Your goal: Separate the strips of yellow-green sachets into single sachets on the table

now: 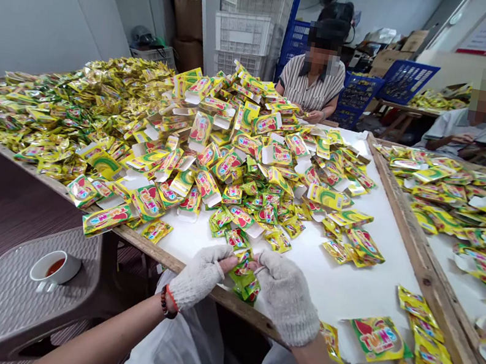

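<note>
Both my hands wear white knit fingerless gloves and meet at the near edge of the white table (pixel 346 286). My left hand (pixel 199 277) and my right hand (pixel 286 298) are closed on a small stack of yellow-green sachets (pixel 244 277) held between them. Just beyond my hands lies a large heap of yellow, green and red sachets and small open cartons (pixel 232 161). A few larger flat packets (pixel 378 336) lie to the right of my right hand.
A pile of gold-green sachets (pixel 65 102) covers the table's left end. A wooden rail (pixel 424 268) separates a second table with packets (pixel 476 208). Two other people sit opposite. A plastic stool (pixel 4 297) at my left holds a cup of tea (pixel 54 267). Crates (pixel 244 33) stand behind.
</note>
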